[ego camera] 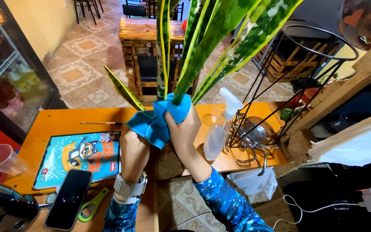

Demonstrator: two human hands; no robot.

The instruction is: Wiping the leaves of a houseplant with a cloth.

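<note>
A snake plant with long green, yellow-edged leaves point(202, 38) rises from the counter in front of me. My right hand point(185, 129) wraps a blue cloth point(159, 118) around the base of one leaf. My left hand point(133, 152), with a wristwatch, is up against the same cloth from the left and seems to grip it. The plant's pot is hidden behind my hands.
On the orange counter point(56, 122) lie a cartoon-cover notebook point(80, 157), a pencil point(101, 123), a black phone point(69, 198), a green opener point(93, 206) and a plastic cup point(0, 159). A clear spray bottle point(220, 126) and a black wire stand point(306, 86) are right of the plant.
</note>
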